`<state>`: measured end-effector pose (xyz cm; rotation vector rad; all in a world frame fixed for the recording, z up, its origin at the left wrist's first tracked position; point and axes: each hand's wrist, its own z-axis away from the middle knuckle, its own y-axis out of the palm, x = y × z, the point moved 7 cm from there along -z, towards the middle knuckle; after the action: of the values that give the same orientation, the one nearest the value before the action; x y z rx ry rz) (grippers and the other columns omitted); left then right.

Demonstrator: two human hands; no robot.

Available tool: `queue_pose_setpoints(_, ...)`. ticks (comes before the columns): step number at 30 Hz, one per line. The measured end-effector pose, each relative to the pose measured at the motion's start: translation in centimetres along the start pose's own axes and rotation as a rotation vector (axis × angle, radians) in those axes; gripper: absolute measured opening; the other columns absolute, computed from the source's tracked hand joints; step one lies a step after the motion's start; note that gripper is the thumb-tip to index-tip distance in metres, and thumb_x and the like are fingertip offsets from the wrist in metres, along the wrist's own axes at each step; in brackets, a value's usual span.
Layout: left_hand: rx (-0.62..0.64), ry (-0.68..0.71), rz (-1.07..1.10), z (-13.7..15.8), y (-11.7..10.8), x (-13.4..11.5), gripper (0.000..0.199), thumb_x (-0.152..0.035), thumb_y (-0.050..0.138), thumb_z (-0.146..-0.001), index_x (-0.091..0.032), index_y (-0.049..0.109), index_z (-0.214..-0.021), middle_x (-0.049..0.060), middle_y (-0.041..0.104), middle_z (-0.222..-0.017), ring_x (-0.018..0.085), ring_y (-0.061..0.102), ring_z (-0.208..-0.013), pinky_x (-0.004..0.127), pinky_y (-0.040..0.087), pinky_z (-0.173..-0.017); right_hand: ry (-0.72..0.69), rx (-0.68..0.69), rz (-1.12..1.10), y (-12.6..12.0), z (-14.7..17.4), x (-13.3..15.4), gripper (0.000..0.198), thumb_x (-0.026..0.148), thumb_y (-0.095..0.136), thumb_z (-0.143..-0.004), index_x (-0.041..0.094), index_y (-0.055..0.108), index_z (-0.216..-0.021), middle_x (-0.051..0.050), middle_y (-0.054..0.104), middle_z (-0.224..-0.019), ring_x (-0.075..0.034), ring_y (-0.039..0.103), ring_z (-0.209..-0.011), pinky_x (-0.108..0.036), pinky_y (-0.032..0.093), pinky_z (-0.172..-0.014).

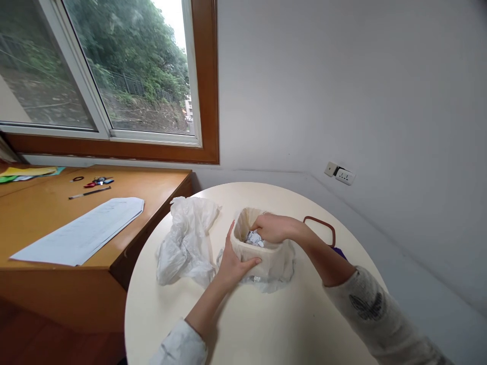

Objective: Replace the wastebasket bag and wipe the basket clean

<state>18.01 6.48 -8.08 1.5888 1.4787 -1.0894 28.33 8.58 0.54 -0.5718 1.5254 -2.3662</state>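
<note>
A small cream bin (247, 249) stands on the round table, lined with a thin translucent plastic bag (279, 276) that is folded out over its rim and hangs around its base. My left hand (233, 263) holds the bin's left side, thumb along the front and fingers up toward the rim. Crumpled white paper (254, 238) lies inside. Over the bin's right rim reaches my right hand (272, 227), its fingers curled down into the opening beside the paper. Their tips are partly hidden, so what they hold cannot be made out.
A crumpled white plastic bag (188, 241) lies left of the bin on the round table (262, 324). Behind my right forearm is a brown rounded frame (321, 221) with something purple (338, 252). The wooden desk (160, 190) bears paper sheets (87, 230), a pen (90, 193) and scissors (91, 184).
</note>
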Motion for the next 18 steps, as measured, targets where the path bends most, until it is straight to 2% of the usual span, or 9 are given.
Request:
queue_pose_setpoints(5, -0.006, -0.027, 0.016, 0.1, 0.2, 0.0, 0.113, -0.028, 0.08, -0.052, -0.027, 0.009, -0.14, 0.013, 0.03, -0.141, 0.029, 0.033, -0.128, 0.046, 0.025, -0.107, 0.012, 0.288, 0.092, 2.1, -0.9, 0.9, 0.029, 0.027, 0.053, -0.067, 0.012, 0.066, -0.088, -0.01, 0.066, -0.084, -0.02, 0.058, -0.064, -0.026, 0.038, -0.049)
queue_pose_setpoints(8, 0.024, -0.041, -0.002, 0.1, 0.3, 0.3, 0.113, -0.027, 0.08, -0.053, -0.029, 0.006, -0.139, 0.013, 0.027, -0.142, 0.028, 0.035, -0.127, 0.046, 0.027, -0.106, 0.022, 0.317, 0.103, 2.2, -1.3, 1.0, 0.029, 0.029, 0.054, -0.067, 0.012, 0.067, -0.088, -0.009, 0.067, -0.085, -0.021, 0.059, -0.067, -0.027, 0.041, -0.052)
queue_pose_setpoints(11, 0.042, -0.045, -0.088, 0.1, 0.4, 0.9, 0.116, -0.029, 0.08, -0.052, -0.026, 0.003, -0.139, 0.015, 0.022, -0.144, 0.03, 0.032, -0.128, 0.047, 0.025, -0.106, -0.013, 0.134, -0.002, 0.4, -0.7, 0.4, 0.03, 0.023, 0.047, -0.074, 0.016, 0.067, -0.095, -0.008, 0.067, -0.093, -0.02, 0.06, -0.077, -0.026, 0.043, -0.06)
queue_pose_setpoints(14, 0.047, -0.071, -0.142, 0.2, 0.5, 1.7, 0.117, -0.03, 0.08, -0.051, -0.023, 0.004, -0.14, 0.016, 0.026, -0.141, 0.032, 0.029, -0.129, 0.05, 0.022, -0.107, -0.062, -0.208, -0.237, -2.6, 1.2, -1.2, 0.035, 0.019, 0.039, -0.081, 0.022, 0.065, -0.103, -0.004, 0.065, -0.108, -0.018, 0.058, -0.094, -0.025, 0.042, -0.077)
queue_pose_setpoints(16, 0.037, -0.089, -0.139, 0.2, 0.6, 2.0, 0.119, -0.03, 0.081, -0.05, -0.022, 0.004, -0.14, 0.016, 0.03, -0.138, 0.032, 0.029, -0.129, 0.05, 0.021, -0.107, -0.058, -0.383, -0.342, -3.7, 2.8, -2.8, 0.036, 0.019, 0.037, -0.083, 0.023, 0.064, -0.106, -0.002, 0.061, -0.116, -0.018, 0.054, -0.105, -0.025, 0.039, -0.087)
queue_pose_setpoints(18, 0.024, -0.093, -0.127, 0.1, 0.6, 2.1, 0.12, -0.029, 0.082, -0.048, -0.022, 0.005, -0.14, 0.015, 0.032, -0.136, 0.032, 0.029, -0.129, 0.049, 0.022, -0.107, -0.035, -0.421, -0.379, -3.5, 3.8, -4.2, 0.036, 0.019, 0.039, -0.082, 0.024, 0.063, -0.108, -0.001, 0.059, -0.119, -0.019, 0.049, -0.112, -0.028, 0.036, -0.094)
